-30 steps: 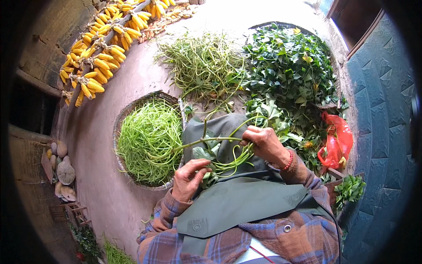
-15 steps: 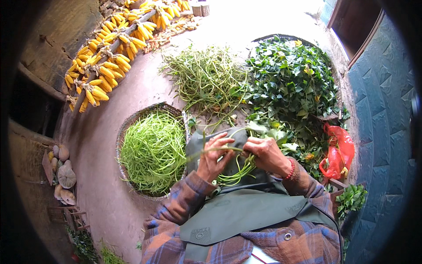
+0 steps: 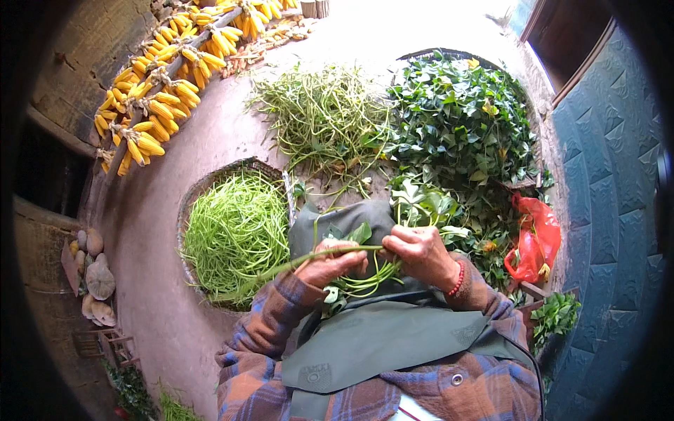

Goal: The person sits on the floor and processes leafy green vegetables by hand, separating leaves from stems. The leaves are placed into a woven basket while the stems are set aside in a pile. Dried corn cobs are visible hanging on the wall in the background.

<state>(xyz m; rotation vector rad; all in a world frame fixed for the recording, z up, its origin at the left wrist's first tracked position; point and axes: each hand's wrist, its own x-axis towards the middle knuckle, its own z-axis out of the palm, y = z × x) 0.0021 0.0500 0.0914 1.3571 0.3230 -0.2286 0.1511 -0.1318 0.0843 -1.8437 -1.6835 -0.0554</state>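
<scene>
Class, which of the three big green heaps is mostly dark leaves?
The leafy heap ahead on the right; the tangled heap beside it and the bright heap in the basket are mostly thin stems.

Long stem [image 3: 298,262]: left end blurred; hold by left hand [image 3: 325,269] unclear. Woven basket [image 3: 268,168]: floor hidden beneath green stems [image 3: 235,235]; near rim partly covered by plaid sleeve [image 3: 278,298]. Corn cobs [image 3: 160,109]: cut off, upper edge.
</scene>
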